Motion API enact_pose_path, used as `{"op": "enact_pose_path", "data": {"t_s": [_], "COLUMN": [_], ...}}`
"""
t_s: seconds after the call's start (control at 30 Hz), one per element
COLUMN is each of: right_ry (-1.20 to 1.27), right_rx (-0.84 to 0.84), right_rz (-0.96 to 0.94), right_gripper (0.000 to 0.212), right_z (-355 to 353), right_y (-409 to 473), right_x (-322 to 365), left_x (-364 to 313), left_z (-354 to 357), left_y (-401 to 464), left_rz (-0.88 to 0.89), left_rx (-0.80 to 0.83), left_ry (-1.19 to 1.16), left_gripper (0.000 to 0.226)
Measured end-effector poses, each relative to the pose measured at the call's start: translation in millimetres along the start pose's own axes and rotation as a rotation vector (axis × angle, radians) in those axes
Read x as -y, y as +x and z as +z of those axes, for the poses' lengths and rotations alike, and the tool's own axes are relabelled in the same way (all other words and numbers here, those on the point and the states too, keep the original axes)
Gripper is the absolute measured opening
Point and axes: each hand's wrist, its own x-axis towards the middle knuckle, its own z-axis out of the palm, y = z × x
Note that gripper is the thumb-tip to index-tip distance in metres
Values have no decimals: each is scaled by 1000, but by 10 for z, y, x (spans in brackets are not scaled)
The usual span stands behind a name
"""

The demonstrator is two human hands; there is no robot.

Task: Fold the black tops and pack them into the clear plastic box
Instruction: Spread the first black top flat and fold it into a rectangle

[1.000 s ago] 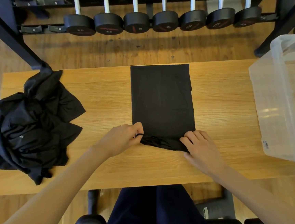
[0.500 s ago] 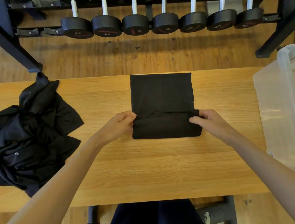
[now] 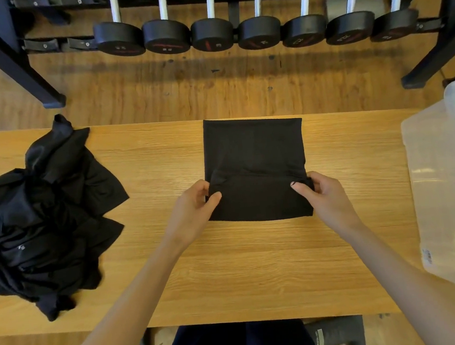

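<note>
Both hands are pinching the top (image 3: 255, 153) mid-table, left hand (image 3: 193, 205) and right hand (image 3: 321, 194) gripping the near fold's side edges, the unfolded part lying straight ahead of the fingers and the box (image 3: 447, 180) sitting nearer the right hand.

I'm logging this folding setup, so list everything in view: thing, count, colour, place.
top being folded: one, black, middle of the table, near edge turned up over itself
pile of tops: one heap, black, unfolded, left end of the table
box: one, clear plastic, right end of the table; contents cannot be told
table: one, light wood
dumbbells: seven in view, black with silver handles, on the rack beyond the table
rack: one, black, standing on the wooden floor
left hand: fingers pinching the fold's left end
right hand: fingers pinching the fold's right end
</note>
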Motion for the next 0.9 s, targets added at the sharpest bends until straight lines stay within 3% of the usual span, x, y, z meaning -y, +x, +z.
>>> {"op": "enact_pose_path", "data": {"t_s": [0.2, 0.53, 0.9], "right_ry": [-82, -296, -419], "right_rx": [-77, -239, -301], "right_rz": [-17, -178, -101], "right_gripper": [23, 30, 35], "right_z": [121, 200, 241], "right_y": [155, 135, 210], "right_x": [-1, -101, -178], "left_x": [61, 64, 52], "left_z": [47, 123, 136], "left_y": [41, 43, 124], "left_rz": [-34, 183, 64], "left_rx": [-102, -277, -225], "left_ry": [73, 430, 381], "left_gripper": [25, 17, 25]}}
